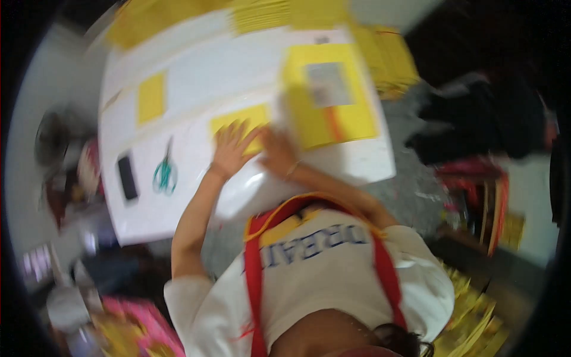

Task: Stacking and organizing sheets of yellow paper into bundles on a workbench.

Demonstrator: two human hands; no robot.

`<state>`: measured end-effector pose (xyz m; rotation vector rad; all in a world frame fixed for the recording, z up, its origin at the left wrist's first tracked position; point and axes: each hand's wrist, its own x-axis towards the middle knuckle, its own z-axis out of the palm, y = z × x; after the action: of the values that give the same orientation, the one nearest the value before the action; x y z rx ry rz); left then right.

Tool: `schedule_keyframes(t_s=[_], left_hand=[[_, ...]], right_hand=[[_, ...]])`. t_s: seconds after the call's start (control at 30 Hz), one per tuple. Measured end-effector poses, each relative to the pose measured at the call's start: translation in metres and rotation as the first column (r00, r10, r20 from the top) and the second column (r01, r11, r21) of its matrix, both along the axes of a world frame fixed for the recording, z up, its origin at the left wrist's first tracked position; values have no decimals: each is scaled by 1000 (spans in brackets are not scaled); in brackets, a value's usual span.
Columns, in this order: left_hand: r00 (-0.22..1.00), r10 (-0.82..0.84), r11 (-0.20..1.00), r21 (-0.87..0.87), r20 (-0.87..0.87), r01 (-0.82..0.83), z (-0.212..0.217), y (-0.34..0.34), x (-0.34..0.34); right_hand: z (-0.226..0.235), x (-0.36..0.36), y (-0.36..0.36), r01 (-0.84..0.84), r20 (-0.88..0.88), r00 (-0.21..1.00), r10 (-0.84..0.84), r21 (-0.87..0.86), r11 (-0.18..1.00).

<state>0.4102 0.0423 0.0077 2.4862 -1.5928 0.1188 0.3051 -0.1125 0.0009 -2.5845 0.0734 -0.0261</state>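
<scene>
Hands [231, 157] meet near right edge of yellow sheet [254, 113]; bare table [193, 153] leftward.

White surface [196, 71] brightly lit, glare near its front edge; central yellow sheet [256, 115] soft, perhaps motion-blurred; corners black, edges bowed.

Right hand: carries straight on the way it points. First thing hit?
Most likely the left hand, spread just ahead over the small yellow sheet. The right hand is blurred and depth is unclear, so the two may already be touching.
</scene>
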Motion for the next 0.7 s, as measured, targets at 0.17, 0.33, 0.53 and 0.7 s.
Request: schedule_keyframes(t_s=[0.17, 0.33, 0.53, 0.7], left_hand=[[999, 35, 988, 149, -1, -34, 6, -8, 11], [999, -34, 993, 118, 22, 31, 11, -11, 23], [999, -34, 976, 217, -2, 33, 35, -20, 14], [1000, 21, 973, 229, 22, -25, 57, -29, 3]], right_hand=[[20, -12, 3, -59, 177, 984, 27, 177, 982], [31, -54, -25, -311, 51, 933, 355, 611, 728], [62, -118, -76, -105, -129, 893, 432, 872, 478], [77, -158, -111, 174, -300, 879, 370, 926, 337]])
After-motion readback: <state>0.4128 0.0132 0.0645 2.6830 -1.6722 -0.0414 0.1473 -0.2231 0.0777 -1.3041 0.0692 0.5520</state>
